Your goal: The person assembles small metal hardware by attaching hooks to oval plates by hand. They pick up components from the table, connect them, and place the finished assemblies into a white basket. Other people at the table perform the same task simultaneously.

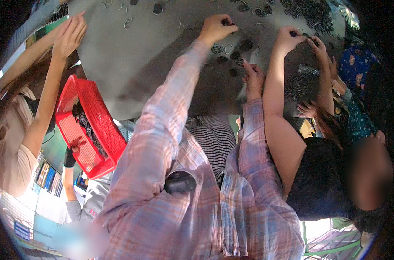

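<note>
My left hand (pixel 215 30) is over the grey tabletop (pixel 119 52), its thumb and fingers pinched on a small dark piece (pixel 227 21). Lower and to the right, my right hand (pixel 254 79) grips a small dark oval piece (pixel 240 63) between thumb and fingertips. Several black rounded pieces (pixel 235 55) lie between the two hands. Beside them is an oval piece with a slotted look (pixel 217 49), near a thin bent wire (pixel 228 48). The exact kind of these parts is too small to tell.
A co-worker's hands (pixel 289 41) handle dark pieces close on my right, near a heap of thin wires (pixel 297 85). Black pieces are piled (pixel 312 15) at the far right. On the left are another person's hands (pixel 70 35) and a red basket (pixel 102 125) holding dark items.
</note>
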`<act>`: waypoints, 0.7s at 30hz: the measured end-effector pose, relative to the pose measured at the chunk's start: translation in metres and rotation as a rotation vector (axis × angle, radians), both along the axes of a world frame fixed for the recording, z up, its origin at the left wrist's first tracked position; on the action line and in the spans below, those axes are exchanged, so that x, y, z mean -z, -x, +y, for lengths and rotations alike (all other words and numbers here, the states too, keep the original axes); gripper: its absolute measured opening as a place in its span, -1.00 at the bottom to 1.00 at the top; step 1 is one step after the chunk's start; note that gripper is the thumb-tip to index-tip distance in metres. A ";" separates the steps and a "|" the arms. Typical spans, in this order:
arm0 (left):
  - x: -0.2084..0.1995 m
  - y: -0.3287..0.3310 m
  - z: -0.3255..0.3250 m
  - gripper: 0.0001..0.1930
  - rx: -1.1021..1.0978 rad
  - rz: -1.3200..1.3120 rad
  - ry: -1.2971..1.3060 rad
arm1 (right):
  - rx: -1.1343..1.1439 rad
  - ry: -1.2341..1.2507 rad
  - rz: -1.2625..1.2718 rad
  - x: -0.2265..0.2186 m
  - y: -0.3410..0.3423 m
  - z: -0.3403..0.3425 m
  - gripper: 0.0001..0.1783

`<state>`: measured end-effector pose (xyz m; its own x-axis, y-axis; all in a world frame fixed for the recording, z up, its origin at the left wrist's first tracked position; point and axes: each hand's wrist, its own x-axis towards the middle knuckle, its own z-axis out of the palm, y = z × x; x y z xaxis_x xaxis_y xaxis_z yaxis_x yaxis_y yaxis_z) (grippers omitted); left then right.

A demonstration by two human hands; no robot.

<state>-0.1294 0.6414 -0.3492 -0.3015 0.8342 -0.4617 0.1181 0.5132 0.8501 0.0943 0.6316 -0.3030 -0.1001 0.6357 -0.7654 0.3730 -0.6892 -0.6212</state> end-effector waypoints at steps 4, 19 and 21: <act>0.003 0.007 0.011 -0.88 -0.179 -0.734 -0.083 | 0.497 0.206 0.610 -0.016 0.026 0.012 -0.84; 0.081 0.022 0.039 -0.72 0.337 0.192 -0.123 | -0.103 -0.420 -0.306 0.096 0.096 0.015 -0.50; 0.028 0.064 0.022 -0.73 0.176 -0.225 -0.034 | -0.199 -0.507 -0.417 0.086 0.123 0.021 -0.43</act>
<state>-0.1934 0.6636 -0.3776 -0.0441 0.8808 -0.4714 0.0087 0.4722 0.8815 -0.0286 0.6530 -0.3895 -0.0142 0.9257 -0.3780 0.7404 -0.2444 -0.6262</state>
